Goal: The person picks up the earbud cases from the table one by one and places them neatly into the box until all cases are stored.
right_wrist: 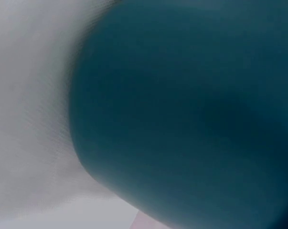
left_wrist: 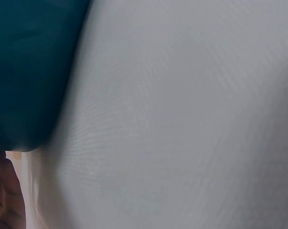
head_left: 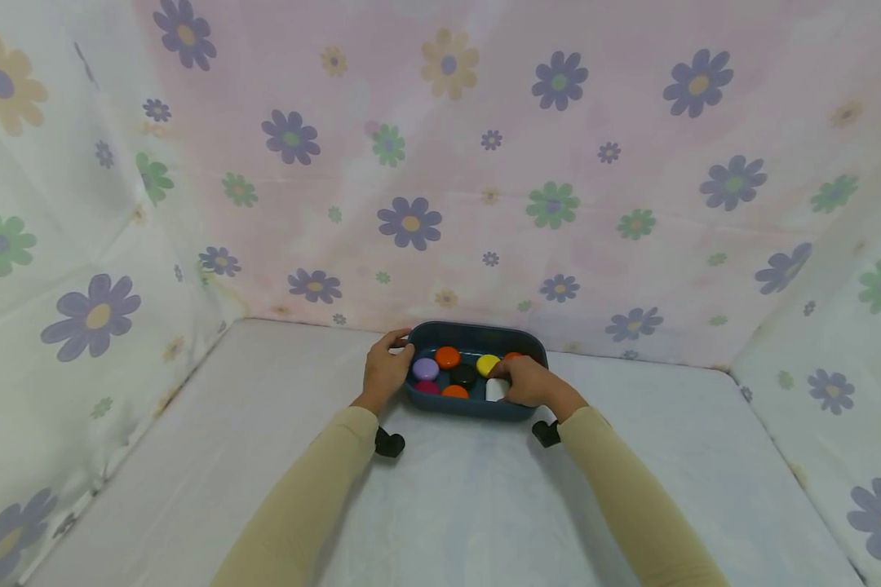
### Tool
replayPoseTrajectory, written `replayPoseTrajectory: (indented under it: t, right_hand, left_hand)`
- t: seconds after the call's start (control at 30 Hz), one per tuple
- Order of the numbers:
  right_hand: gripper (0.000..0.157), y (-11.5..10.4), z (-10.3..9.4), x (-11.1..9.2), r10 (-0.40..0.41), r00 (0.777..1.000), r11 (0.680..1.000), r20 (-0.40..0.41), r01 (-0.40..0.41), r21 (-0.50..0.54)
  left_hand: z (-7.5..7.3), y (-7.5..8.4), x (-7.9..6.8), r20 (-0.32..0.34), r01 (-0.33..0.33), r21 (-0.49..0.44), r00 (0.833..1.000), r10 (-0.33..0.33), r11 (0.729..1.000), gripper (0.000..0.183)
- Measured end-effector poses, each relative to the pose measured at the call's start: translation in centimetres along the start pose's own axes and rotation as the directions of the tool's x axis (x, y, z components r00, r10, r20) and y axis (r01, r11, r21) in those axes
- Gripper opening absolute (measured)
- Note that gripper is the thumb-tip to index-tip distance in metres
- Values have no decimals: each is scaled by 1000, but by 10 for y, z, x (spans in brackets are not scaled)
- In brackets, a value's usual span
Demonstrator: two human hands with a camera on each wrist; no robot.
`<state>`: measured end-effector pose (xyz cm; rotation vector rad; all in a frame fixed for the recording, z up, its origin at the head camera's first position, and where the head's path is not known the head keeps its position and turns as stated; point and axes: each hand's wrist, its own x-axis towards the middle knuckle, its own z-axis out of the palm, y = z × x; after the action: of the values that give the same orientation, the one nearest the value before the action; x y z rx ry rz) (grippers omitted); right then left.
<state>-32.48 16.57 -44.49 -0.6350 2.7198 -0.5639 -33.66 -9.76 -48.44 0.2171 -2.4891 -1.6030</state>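
Note:
A dark teal tray (head_left: 477,408) with rounded corners stands at the back of the table, holding several glossy round pieces. My left hand (head_left: 385,373) holds the tray's left end, its thumb and fingers at the rim. In the left wrist view its fingers (left_wrist: 11,191) reach the tray's end. Inside the right part, my right hand (head_left: 530,381) pinches a white piece (head_left: 495,390), partly hidden by the fingers. A yellow disc (head_left: 488,365) lies just beside these fingertips. Only the tray's outer wall (right_wrist: 182,119) shows in the right wrist view.
Left in the tray are a lilac disc (head_left: 426,369), an orange disc (head_left: 447,357), a black disc (head_left: 463,375) and a magenta disc (head_left: 427,387). A flowered cloth wall (head_left: 470,269) rises close behind it. White cloth (head_left: 470,505) covers the table.

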Motion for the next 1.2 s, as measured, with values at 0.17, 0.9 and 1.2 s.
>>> replayPoseTrajectory:
  t: [0.17,0.9,1.2]
  right_hand:
    - [45,-3,-2,-3,-17,1000,1000,-5,17,-12]
    - [45,1,1,2,-60,998,997,-13,59,-48]
    - [45,0,1,1,-72,997,997,-12,71,-29]
  left_hand:
    - [-1,1,-1,-7,1,-1,1000,-1,1000,36]
    - [-2,0,0,7,4,25,1000,-4,1000,36]
    - [-2,3,-3,9,2,34,1000,-2,999,37]
